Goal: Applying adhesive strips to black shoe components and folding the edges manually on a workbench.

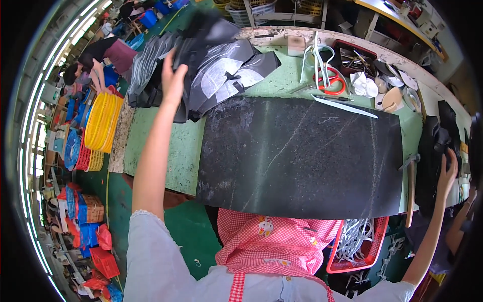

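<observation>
My left hand [173, 83] is raised over the far left of the table, gripping dark, flexible cut pieces [209, 32] whose upper part is smeared by motion. Beneath and around them lie piles of black and grey cut pieces [221, 75], some with pale undersides. At the far right, my right hand [447, 171] has its fingers closed on a black piece [440, 138] at a pile of similar black pieces [427, 166]. Between my hands a wide black mat [302, 156] covers the front of the green tabletop.
Red-handled scissors [332, 83], a dark tool box [354, 58] and pale shaped pieces [390, 98] sit along the back. A hammer [410, 191] lies by the mat's right edge. Below is a red basket of white strips [354, 241]. Another person [108, 58] bends near yellow baskets [103, 121].
</observation>
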The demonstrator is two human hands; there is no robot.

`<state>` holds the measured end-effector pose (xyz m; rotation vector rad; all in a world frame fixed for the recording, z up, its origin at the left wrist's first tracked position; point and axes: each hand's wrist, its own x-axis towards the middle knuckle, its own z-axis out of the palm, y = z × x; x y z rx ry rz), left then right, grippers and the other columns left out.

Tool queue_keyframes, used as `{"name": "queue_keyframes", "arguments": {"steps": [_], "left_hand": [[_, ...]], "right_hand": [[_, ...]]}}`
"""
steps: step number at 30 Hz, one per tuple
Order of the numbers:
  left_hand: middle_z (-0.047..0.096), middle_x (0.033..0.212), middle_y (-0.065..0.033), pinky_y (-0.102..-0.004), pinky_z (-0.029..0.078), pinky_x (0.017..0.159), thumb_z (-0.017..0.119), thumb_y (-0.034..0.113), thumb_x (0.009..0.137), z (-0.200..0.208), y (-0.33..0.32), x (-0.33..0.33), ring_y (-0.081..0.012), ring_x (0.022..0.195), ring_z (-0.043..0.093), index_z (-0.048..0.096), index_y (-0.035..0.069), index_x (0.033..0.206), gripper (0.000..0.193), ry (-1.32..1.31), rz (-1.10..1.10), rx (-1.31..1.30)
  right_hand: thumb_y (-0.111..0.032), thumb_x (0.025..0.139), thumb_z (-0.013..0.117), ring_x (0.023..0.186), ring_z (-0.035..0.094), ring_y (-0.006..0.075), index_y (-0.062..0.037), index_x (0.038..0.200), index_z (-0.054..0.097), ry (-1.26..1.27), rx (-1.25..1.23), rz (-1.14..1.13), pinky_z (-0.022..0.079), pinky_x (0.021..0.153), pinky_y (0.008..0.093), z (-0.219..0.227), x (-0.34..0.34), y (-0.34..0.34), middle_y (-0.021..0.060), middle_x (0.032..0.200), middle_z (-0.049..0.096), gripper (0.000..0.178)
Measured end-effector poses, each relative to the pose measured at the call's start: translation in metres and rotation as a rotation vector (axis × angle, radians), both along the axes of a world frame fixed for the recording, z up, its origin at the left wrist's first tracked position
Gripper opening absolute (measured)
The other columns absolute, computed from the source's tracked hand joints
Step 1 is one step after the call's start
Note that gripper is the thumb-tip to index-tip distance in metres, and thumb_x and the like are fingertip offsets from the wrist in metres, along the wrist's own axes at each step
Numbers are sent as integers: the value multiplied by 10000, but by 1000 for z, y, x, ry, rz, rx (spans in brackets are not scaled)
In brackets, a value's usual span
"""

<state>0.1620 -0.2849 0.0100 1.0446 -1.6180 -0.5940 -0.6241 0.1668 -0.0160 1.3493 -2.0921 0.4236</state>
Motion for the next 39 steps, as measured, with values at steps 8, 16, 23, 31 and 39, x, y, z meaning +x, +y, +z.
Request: {"name": "queue_keyframes", "arguments": {"steps": [8,16,23,31,39], "left_hand": [[295,1643,-286,-532,412,1177,880,216,780,-25,33,-45,-461,1470,428,235,223,1675,1102,-676,151,-265],[519,1588,-125,-368,365,1210,674,83,892,-13,-3,3,-233,1458,486,482,52,1556,693,-207,-175,-145],[584,1469,-156,-433,406,1188,741,46,874,2,47,-29,-314,1391,539,603,133,1466,614,-329,-32,-546],[328,1699,-132,-613,182,1265,762,210,905,-29,111,-104,-437,1591,232,654,266,1442,551,-765,-356,-213],[736,845,-3,-589,474,1073,686,132,950,131,234,-230,-283,936,760,659,164,767,188,73,-1339,-483]], "right_hand": [[-68,956,697,1326,593,316,-51,1288,684,-468,256,465,438,1133,413,-5,245,-169,132,1346,672,333],[-217,959,720,1287,592,305,-114,1122,743,-354,193,649,445,1081,457,-58,317,-265,78,1273,716,194],[-154,972,710,823,711,288,-65,1085,726,-533,111,608,545,749,390,-19,321,-222,106,920,744,144],[-161,979,707,678,686,183,-51,1078,708,-898,317,250,509,623,351,-18,315,-123,96,758,698,148],[-159,902,725,815,744,321,-111,1003,661,-629,38,337,597,700,439,-55,324,-94,113,906,730,129]]}}
